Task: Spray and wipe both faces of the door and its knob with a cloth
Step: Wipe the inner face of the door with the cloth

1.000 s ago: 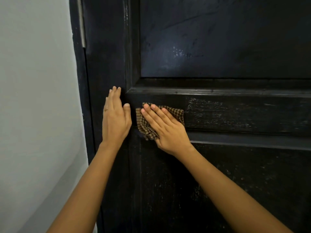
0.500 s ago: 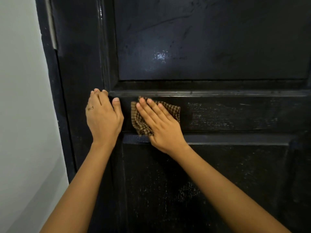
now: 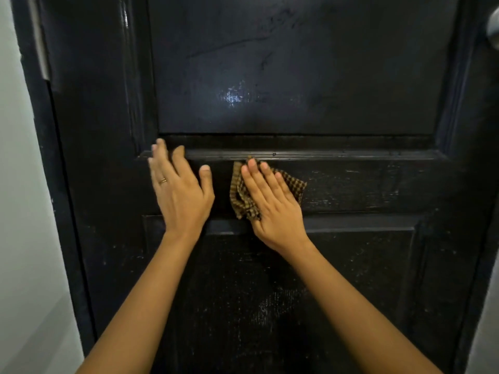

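Two bare hands lie on the black door [image 3: 297, 76] in the head view. The left hand [image 3: 181, 195], wearing a ring [image 3: 162, 181], rests flat on the middle rail, fingers straight and slightly spread, holding nothing. Just beside it, the right hand [image 3: 272, 209] presses a checked cloth [image 3: 240, 198] against the same rail with straight fingers. The knob [image 3: 494, 28] shows at the upper right edge.

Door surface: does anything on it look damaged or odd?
Pale scuffs streak the door on its middle rail right of the cloth, and whitish specks dot the lower panel, like worn paint or grime. Nothing looks broken or spilled.
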